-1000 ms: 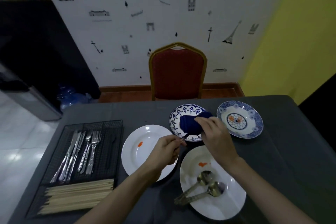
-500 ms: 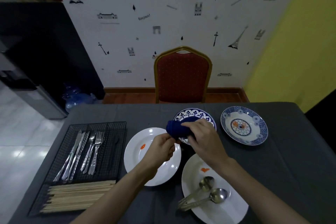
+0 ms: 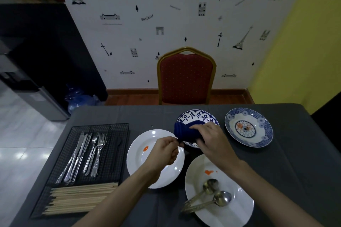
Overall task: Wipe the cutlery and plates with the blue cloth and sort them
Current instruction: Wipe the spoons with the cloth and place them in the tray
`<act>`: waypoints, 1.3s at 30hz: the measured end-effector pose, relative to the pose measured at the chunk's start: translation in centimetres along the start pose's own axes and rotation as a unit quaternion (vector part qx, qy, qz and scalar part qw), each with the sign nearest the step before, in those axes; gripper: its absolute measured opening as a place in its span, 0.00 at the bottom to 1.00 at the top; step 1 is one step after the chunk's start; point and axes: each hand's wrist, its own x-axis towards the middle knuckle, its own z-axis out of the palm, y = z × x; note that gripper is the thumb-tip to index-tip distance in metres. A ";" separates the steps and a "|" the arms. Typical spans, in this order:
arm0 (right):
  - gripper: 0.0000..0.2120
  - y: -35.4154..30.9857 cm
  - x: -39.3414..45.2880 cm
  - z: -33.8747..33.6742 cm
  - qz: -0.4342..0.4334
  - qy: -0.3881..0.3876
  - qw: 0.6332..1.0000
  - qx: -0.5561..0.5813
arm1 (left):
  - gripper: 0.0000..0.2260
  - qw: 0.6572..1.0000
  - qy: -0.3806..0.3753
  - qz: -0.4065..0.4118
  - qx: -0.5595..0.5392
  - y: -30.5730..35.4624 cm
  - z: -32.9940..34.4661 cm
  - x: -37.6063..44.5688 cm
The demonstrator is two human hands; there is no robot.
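Currently both hands were up over the counter (image 3: 295, 153), between the plates. Right hand (image 3: 212, 140) was wrapped around the blue cloth (image 3: 186, 131), cloth bunched into a roll and held above the near edge of the dark-blue patterned plate (image 3: 195, 117). Left hand (image 3: 166, 151) was clenched, fingertips pinching something small and dark at the cloth's lower end; couldn't tell what, probably a cutlery handle buried in the cloth.

White plate (image 3: 140, 160) sat under the left hand, with an orange smear (image 3: 145, 148) on it. Second white plate (image 3: 238, 206), nearer the camera on the right, also had an orange smear (image 3: 208, 172) and carried two spoons (image 3: 212, 193) lying side by side, bowls toward the far side. Blue-rimmed floral plate (image 3: 249, 127) sat at far right, apart from the others.

Black wire tray (image 3: 118, 153) was on the left of the counter: knives (image 3: 77, 155) and forks (image 3: 96, 151) in the long compartments, wooden chopsticks (image 3: 79, 199) in the near crosswise compartment. Red chair (image 3: 186, 77) stood behind the counter.
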 end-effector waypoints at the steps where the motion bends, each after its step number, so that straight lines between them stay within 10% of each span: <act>1: 0.19 0.3 -0.2 0.0 -0.007 -0.005 1.000 -0.016 | 0.14 1.000 -0.002 -0.001 0.003 -0.1 0.1 0.0; 21: 0.27 4.8 1.1 -1.9 -0.157 -0.103 0.942 -0.277 | 0.13 0.999 -0.028 -0.002 -0.020 0.5 1.9 -0.4; 30: 0.24 7.7 1.3 -3.5 0.004 -0.129 0.934 -0.333 | 0.12 0.997 0.006 0.052 -0.048 2.4 0.4 -0.6; 35: 0.14 8.5 1.0 -3.1 0.176 0.011 0.972 -0.153 | 0.16 0.992 0.090 0.084 0.039 2.9 -1.1 0.4; 39: 0.10 5.3 2.4 -3.5 0.321 0.114 0.928 0.152 | 0.10 0.992 0.076 0.017 0.099 0.9 -0.5 0.8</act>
